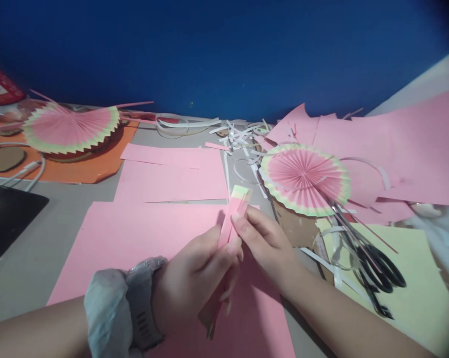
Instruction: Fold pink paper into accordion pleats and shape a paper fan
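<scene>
A pale scrunchie (pixel 107 311) and a grey watch strap (pixel 144 306) are circling the left arm (pixel 34 330), close to the camera, while the right arm (pixel 343 306) is slanting in from the near right. Between the two hands, a folded paper strip (pixel 228 228), pink with a pale green far end, is standing over a large pink sheet (pixel 131 238). Its long axis is running from near to far, with the green end leaning slightly right. The left hand (pixel 198 273) is closing around its middle from the left, thumb on top; the right hand (pixel 265 241) is pinching its right edge with thumb and fingers, and is lying nearer the green end.

To the right, black-handled scissors (pixel 381 268) are lying partly over a yellow sheet (pixel 403 248), their blades pointing far and left towards a round paper fan (pixel 302 174). Another fan (pixel 73 127) is resting at the far left, above orange paper (pixel 86 169).

A container (pixel 3 84) at the far left edge is showing a red and white label, but its writing is staying too blurred to read. No other lettering is showing clearly.
</scene>
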The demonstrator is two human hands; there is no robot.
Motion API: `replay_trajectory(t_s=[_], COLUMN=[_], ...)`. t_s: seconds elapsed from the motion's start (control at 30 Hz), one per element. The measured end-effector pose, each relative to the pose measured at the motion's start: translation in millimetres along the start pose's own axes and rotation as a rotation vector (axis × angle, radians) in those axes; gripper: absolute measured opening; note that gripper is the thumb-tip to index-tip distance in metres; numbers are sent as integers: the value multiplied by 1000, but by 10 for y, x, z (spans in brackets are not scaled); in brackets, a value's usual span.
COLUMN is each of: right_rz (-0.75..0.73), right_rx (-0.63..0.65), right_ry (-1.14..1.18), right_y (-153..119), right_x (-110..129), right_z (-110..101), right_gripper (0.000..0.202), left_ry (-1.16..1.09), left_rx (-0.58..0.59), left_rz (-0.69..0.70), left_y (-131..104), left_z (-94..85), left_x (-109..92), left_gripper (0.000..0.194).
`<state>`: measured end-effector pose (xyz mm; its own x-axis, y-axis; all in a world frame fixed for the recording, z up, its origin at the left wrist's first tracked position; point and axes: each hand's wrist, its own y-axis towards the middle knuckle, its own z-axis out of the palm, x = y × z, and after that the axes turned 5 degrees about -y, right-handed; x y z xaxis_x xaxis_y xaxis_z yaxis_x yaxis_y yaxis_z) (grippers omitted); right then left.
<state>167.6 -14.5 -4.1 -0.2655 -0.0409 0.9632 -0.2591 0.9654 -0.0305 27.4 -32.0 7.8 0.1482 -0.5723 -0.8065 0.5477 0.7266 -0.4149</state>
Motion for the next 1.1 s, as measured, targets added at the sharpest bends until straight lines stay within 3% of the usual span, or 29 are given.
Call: replay_trajectory(t_s=[0.13,0.23,0.63,0.8,0.93,1.1], right_rz=[13,40,47,120,54,-6], right_rx=[-53,-24,-51,-33,27,-122], right_ry=[1,-17,-52,39,65,51], right_y=[-1,10,1,-3,10,18], right_x=[-7,-33,-18,-23,-11,0], right_z=[-2,-5,14,18,-1,-9], right_gripper=[29,28,33,30,28,25], left_ry=[81,93,97,54,26,170], left_rx=[22,19,115,31,16,-18], left_rz=[-43,-53,-18,-48,-33,30], left_y=[-22,-34,16,23,13,20], left_z=[-16,-32,-50,-24,-20,-67], left_x=[26,61,9,5,1,40], left_gripper=[39,41,42,29,27,31])
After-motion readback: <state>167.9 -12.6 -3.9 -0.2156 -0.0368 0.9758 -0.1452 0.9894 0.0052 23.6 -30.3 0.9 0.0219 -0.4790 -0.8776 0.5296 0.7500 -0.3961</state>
